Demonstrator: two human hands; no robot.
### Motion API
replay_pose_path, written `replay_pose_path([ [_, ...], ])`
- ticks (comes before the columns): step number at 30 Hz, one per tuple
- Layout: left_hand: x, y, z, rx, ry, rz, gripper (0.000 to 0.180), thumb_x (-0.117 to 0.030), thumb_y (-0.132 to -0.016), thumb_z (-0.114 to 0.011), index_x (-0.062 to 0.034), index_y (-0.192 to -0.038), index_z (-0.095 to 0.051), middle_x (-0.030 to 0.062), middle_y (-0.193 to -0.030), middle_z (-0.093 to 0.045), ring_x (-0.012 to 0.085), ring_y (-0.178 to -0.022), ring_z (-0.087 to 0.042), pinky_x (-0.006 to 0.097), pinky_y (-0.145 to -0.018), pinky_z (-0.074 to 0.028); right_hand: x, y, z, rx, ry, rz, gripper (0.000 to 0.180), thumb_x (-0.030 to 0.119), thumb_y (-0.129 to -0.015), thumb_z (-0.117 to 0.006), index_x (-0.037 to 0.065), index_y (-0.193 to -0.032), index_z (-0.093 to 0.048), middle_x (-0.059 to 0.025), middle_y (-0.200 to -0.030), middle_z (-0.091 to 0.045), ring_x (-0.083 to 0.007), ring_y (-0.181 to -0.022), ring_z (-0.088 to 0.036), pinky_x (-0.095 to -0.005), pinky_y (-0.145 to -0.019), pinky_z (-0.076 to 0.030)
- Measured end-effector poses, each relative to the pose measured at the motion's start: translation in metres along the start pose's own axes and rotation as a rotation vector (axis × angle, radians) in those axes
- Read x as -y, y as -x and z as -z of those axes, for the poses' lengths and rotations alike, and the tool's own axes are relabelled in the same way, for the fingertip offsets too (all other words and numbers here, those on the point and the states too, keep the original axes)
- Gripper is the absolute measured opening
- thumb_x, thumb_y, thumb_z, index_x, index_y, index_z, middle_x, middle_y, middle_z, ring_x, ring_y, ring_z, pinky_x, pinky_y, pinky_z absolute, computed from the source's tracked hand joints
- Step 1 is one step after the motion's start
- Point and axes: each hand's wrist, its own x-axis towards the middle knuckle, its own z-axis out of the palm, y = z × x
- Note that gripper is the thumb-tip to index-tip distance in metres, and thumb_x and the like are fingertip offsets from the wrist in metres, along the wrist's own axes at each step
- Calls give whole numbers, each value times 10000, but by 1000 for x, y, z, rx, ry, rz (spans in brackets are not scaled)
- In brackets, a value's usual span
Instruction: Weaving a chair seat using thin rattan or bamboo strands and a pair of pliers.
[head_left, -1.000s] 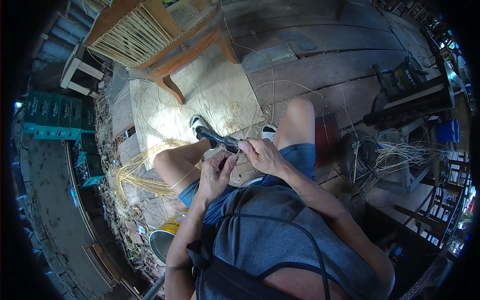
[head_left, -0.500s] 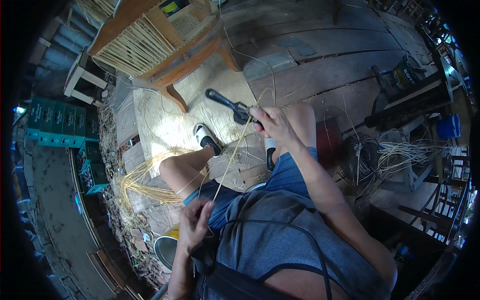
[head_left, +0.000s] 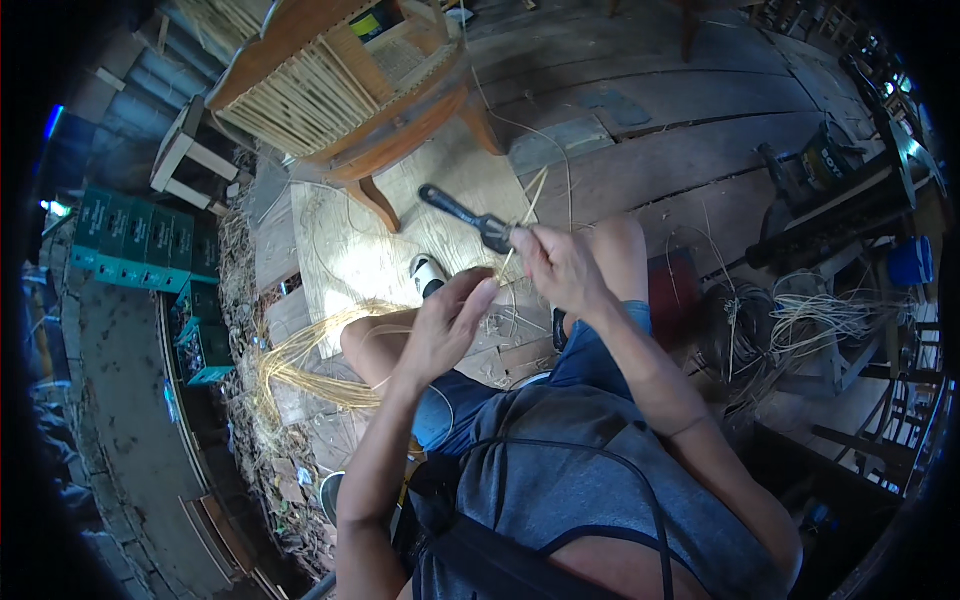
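Note:
A black spokeshave-like tool (head_left: 452, 205) juts out to the left from my right hand (head_left: 565, 270), whose fingers are closed on its near end. A thin pale rattan strip (head_left: 537, 190) slants past the tool, its upper end sticking out beyond it. Lower down, my left hand (head_left: 448, 325) is closed on the same strip, close beside my right hand, between my knees. Its fingertips are partly hidden behind the hand. A loose bundle of yellowish strips (head_left: 320, 385) lies on the floor by my left leg.
Ahead stands a wooden chair with a woven cane seat (head_left: 395, 150), over a pale plywood sheet (head_left: 325, 230). Green crates (head_left: 140, 240) are stacked at left. To the right are a coil of dark strands (head_left: 728, 320), pale strips (head_left: 825, 320) and a blue bucket (head_left: 910, 260).
My left hand has moved up and right along the strip, from near my lap to beside my right hand. The strip's upper end, bent before, now sticks out straight. The view has shifted slightly.

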Motion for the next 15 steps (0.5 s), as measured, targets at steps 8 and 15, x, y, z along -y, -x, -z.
replay_pose_path([
  [8, 12, -17, -23, 50, 76, 79, 213, -173, -950, -575, 2, -832, -610, -32, -584, -468, 28, -529, -427, 226, -474, -367, -11, 24, -2, 35, 35, -1, 312, 259, -952, -496, 12, -788, -591, -207, -608, -571, -387, -564, -584, -449, -508, -439],
  [15, 9, 18, -8, -21, -362, -129, 160, -121, -911, -597, 23, -843, -616, 41, -585, -520, 98, -513, -441, 269, -487, -370, -34, 9, 8, 31, -260, -180, 482, 410, -969, -484, 20, -713, -606, -10, -538, -544, -86, -484, -515, -283, -437, -398],
])
